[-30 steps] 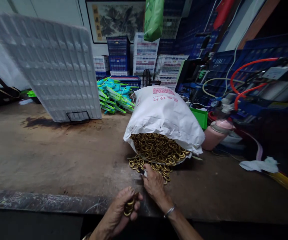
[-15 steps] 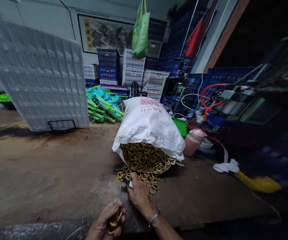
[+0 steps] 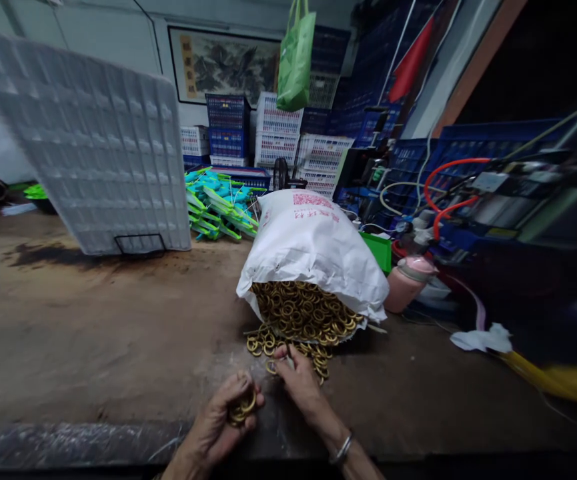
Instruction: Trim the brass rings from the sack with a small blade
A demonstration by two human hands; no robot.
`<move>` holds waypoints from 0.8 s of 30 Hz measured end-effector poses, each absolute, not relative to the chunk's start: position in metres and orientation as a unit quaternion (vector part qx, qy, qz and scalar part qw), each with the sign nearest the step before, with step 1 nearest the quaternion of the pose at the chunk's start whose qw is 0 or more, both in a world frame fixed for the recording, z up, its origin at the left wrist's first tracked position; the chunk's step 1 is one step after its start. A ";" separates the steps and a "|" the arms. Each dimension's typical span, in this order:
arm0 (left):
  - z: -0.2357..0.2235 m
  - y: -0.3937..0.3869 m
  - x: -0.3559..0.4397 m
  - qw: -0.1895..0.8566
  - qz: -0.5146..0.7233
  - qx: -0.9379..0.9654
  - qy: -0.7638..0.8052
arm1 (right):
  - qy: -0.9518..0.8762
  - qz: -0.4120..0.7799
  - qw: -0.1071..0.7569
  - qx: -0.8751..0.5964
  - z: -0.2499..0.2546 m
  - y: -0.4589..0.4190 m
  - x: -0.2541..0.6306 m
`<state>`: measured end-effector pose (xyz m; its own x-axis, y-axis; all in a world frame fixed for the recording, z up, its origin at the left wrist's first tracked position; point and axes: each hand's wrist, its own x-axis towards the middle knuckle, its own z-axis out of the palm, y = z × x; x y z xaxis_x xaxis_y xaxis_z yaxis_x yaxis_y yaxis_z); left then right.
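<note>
My left hand (image 3: 221, 417) is closed around several brass-coloured rings (image 3: 242, 408), low in the view and near the table's front edge. Just to its right, my right hand (image 3: 302, 387) has its fingers together, with a single brass-coloured ring (image 3: 271, 367) at the fingertips. A slim dark and whitish tool (image 3: 289, 359) also sits in that hand; its kind cannot be made out. Beyond the hands lies a white woven sack (image 3: 313, 237), its mouth facing me. Many rings (image 3: 303, 310) fill the mouth, and some loose rings (image 3: 263, 340) have spilled onto the table in front.
A ribbed translucent panel (image 3: 103, 147) stands on the brown table (image 3: 118, 333) at left. Behind are turquoise and green plastic parts (image 3: 221, 207) and stacked crates (image 3: 278, 123). A pink bottle (image 3: 411, 283), a machine with red hoses (image 3: 498, 193) and a yellow scoop-like object (image 3: 558, 380) are at right.
My right hand has drawn its fingers back from the spilled rings, and one ring now shows at its fingertips. My left hand still holds its rings. The view has shifted slightly left.
</note>
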<state>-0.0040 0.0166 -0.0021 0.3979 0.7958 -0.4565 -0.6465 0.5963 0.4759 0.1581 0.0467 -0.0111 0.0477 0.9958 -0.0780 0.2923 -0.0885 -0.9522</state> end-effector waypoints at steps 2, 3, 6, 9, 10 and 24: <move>-0.002 0.019 -0.004 0.830 0.440 0.115 0.324 | -0.453 0.542 0.417 -0.573 -0.006 0.045 0.157; -0.001 0.021 -0.003 0.830 0.441 0.118 0.320 | -0.412 0.584 0.417 -0.561 -0.004 0.043 0.157; 0.000 0.023 0.000 0.824 0.449 0.142 0.317 | -0.341 0.647 0.424 -0.535 -0.001 0.039 0.154; 0.001 0.024 0.003 0.797 0.458 0.206 0.336 | -0.323 0.657 0.438 -0.521 0.000 0.035 0.153; 0.002 0.024 0.004 0.784 0.459 0.231 0.347 | -0.317 0.662 0.441 -0.516 0.000 0.035 0.152; 0.002 0.018 0.021 0.681 0.422 0.394 0.451 | -0.170 0.777 0.445 -0.412 -0.006 0.026 0.153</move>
<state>0.0207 0.0179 0.0025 0.2367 0.9301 -0.2808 -0.2201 0.3328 0.9169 0.1529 0.0256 -0.0063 -0.2644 0.8312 -0.4891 -0.5507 -0.5465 -0.6310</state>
